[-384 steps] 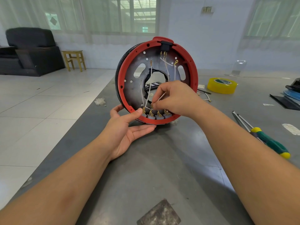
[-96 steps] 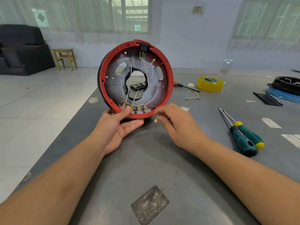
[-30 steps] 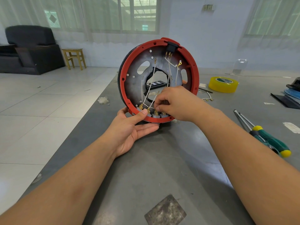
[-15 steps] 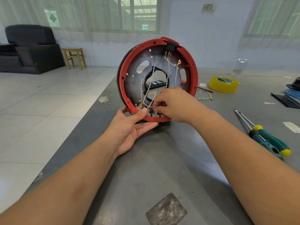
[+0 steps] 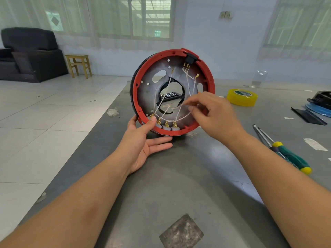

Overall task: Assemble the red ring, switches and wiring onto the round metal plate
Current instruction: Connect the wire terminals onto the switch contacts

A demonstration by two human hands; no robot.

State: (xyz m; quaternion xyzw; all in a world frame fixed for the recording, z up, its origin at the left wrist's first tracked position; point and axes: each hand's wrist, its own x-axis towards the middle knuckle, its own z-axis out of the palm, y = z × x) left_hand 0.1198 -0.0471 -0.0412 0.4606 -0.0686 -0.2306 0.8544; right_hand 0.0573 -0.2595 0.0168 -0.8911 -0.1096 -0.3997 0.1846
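Observation:
The round metal plate (image 5: pixel 148 97) stands on edge on the grey table, framed by the red ring (image 5: pixel 210 76). A black switch (image 5: pixel 190 59) sits at its top. Several grey switches (image 5: pixel 169 127) with brass terminals line the bottom inside the ring. White wires (image 5: pixel 187 81) cross the plate. My left hand (image 5: pixel 143 140) holds the ring's lower edge, thumb pressed on the rim by the leftmost switch. My right hand (image 5: pixel 211 113) is raised in front of the plate's right half, thumb and forefinger pinching a white wire end (image 5: pixel 176 108) near the centre hole.
A yellow tape roll (image 5: pixel 241 97) lies at the back right. Two green-handled screwdrivers (image 5: pixel 286 154) lie to the right. Black and blue parts (image 5: pixel 318 104) sit at the far right edge. A rough patch (image 5: pixel 180 231) marks the near table. The table's left edge drops to tiled floor.
My right hand has lifted away from the bottom row of switches and moved up and right, now pinching a wire end by the centre hole. The left hand keeps holding the ring.

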